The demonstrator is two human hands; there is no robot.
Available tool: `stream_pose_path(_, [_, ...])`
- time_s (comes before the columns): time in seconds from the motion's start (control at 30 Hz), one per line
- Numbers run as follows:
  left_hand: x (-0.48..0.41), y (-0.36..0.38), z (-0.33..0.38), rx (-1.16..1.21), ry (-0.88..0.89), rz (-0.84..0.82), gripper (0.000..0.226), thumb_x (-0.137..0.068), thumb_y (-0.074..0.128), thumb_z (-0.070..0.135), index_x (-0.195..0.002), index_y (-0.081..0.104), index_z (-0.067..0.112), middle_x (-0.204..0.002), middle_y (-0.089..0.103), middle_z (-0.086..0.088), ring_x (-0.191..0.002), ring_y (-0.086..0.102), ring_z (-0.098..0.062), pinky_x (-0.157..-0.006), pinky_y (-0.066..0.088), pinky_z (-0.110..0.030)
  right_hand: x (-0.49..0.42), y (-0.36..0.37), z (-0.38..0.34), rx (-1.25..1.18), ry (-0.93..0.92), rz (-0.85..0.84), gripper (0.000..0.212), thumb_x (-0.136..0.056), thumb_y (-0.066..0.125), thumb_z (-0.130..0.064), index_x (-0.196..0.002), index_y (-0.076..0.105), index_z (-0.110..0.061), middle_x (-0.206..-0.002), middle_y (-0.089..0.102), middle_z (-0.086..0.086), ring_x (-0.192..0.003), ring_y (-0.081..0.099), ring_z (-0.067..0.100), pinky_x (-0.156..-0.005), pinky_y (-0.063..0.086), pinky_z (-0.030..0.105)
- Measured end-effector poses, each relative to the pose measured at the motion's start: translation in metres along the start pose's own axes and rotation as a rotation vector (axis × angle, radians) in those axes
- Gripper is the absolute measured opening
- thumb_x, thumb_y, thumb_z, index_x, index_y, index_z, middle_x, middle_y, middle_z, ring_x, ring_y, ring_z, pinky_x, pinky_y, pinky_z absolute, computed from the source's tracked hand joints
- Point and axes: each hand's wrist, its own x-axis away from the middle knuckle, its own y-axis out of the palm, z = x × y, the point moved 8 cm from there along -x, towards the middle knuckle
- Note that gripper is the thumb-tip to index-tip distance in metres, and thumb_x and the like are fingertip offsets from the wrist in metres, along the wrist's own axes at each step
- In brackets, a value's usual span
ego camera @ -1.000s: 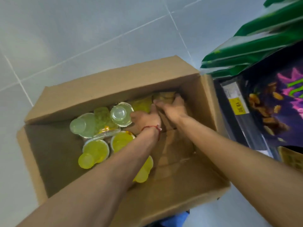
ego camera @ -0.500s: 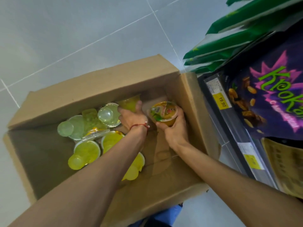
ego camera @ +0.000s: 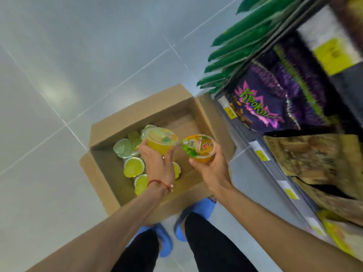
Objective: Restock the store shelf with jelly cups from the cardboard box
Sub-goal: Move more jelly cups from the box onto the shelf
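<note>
Just two jelly cups (ego camera: 160, 143) (ego camera: 200, 149), one per hand (ego camera: 157, 163) (ego camera: 212, 169).

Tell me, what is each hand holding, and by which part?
The left hand grips a yellow jelly cup round its lower body; the right hand holds an orange jelly cup from below, fingers curled round its base.

Sealed yellow jelly cup (ego camera: 160, 143) and orange jelly cup (ego camera: 200, 151) held above the open cardboard box (ego camera: 137, 107); yellow-green cups (ego camera: 133, 166) lie inside, left.

Yellow jelly cups (ego camera: 134, 166), brown cardboard box (ego camera: 102, 173)
</note>
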Motion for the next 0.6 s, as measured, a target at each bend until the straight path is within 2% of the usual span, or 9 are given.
stream_pose_path(0.07, [0.027, -0.025, 0.033, -0.013, 0.06, -0.037, 0.073, -0.089, 0.069, 0.025, -0.14, 0.022, 0.003, -0.135, 0.044, -0.017, -0.125, 0.049, -0.028, -0.108, 0.04, -0.047, 0.036, -0.013, -0.026, -0.049, -0.013, 0.018, 0.083, -0.065, 0.09, -0.016, -0.138, 0.05, -0.017, -0.126, 0.067, 0.004, -0.119, 0.064, 0.021, -0.107, 0.049, 0.04])
stream_pose_path(0.13, [0.057, -0.052, 0.08, -0.034, 0.147, -0.088, 0.072, -0.09, 0.068, 0.027, -0.14, 0.018, 0.014, -0.134, 0.047, -0.015, -0.121, 0.053, -0.025, -0.106, 0.042, -0.046, 0.08, -0.033, -0.065, -0.116, -0.035, 0.036, 0.083, -0.06, 0.09, -0.029, -0.134, 0.053, -0.023, -0.123, 0.069, -0.001, -0.115, 0.066, 0.016, -0.106, 0.051, 0.042])
stream_pose_path(0.2, [0.081, -0.07, 0.119, -0.06, 0.231, -0.134, 0.069, -0.09, 0.066, 0.033, -0.137, 0.016, 0.031, -0.131, 0.051, -0.012, -0.117, 0.057, -0.023, -0.103, 0.045, -0.046, 0.111, -0.049, -0.094, -0.162, -0.066, 0.056, 0.074, -0.067, 0.09, -0.02, -0.132, 0.054, -0.025, -0.118, 0.071, -0.006, -0.11, 0.068, 0.01, -0.103, 0.053, 0.038])
stream_pose_path(0.23, [0.09, -0.074, 0.135, -0.079, 0.267, -0.167, 0.07, -0.09, 0.065, 0.033, -0.139, 0.015, 0.028, -0.13, 0.052, -0.011, -0.116, 0.057, -0.022, -0.102, 0.045, -0.046, 0.125, -0.059, -0.108, -0.182, -0.088, 0.071, 0.071, -0.072, 0.089, -0.011, -0.133, 0.054, -0.025, -0.117, 0.071, -0.007, -0.108, 0.068, 0.007, -0.101, 0.053, 0.035])
stream_pose_path(0.3, [0.113, -0.079, 0.17, -0.109, 0.348, -0.244, 0.074, -0.092, 0.064, 0.034, -0.142, 0.016, 0.009, -0.131, 0.049, -0.01, -0.119, 0.054, -0.021, -0.104, 0.043, -0.046, 0.154, -0.081, -0.134, -0.229, -0.149, 0.127, 0.069, -0.077, 0.084, -0.001, -0.135, 0.053, -0.02, -0.115, 0.071, -0.01, -0.104, 0.067, -0.001, -0.093, 0.052, 0.023])
stream_pose_path(0.4, [0.15, -0.089, 0.22, -0.154, 0.513, -0.307, 0.084, -0.085, 0.058, 0.054, -0.143, 0.022, 0.004, -0.132, 0.039, -0.001, -0.126, 0.042, -0.026, -0.109, 0.036, -0.045, 0.196, -0.109, -0.164, -0.288, -0.212, 0.238, 0.064, -0.079, 0.079, 0.007, -0.133, 0.053, -0.014, -0.11, 0.068, -0.011, -0.095, 0.065, -0.011, -0.084, 0.05, 0.012])
stream_pose_path(0.53, [0.198, -0.099, 0.275, -0.148, 0.624, -0.431, 0.085, -0.082, 0.053, 0.059, -0.143, 0.028, 0.006, -0.136, 0.032, 0.002, -0.131, 0.036, -0.023, -0.112, 0.032, -0.04, 0.259, -0.144, -0.199, -0.37, -0.272, 0.393, 0.062, -0.08, 0.085, -0.012, -0.133, 0.055, -0.021, -0.119, 0.069, -0.006, -0.106, 0.067, 0.002, -0.094, 0.054, 0.025])
stream_pose_path(0.6, [0.229, -0.11, 0.31, -0.052, 0.598, -0.522, 0.079, -0.08, 0.064, 0.055, -0.138, 0.027, 0.015, -0.134, 0.044, -0.004, -0.126, 0.048, -0.019, -0.106, 0.044, -0.041, 0.303, -0.17, -0.226, -0.374, -0.319, 0.488, 0.053, -0.08, 0.086, -0.019, -0.125, 0.057, -0.022, -0.114, 0.07, -0.008, -0.101, 0.067, -0.001, -0.092, 0.055, 0.023])
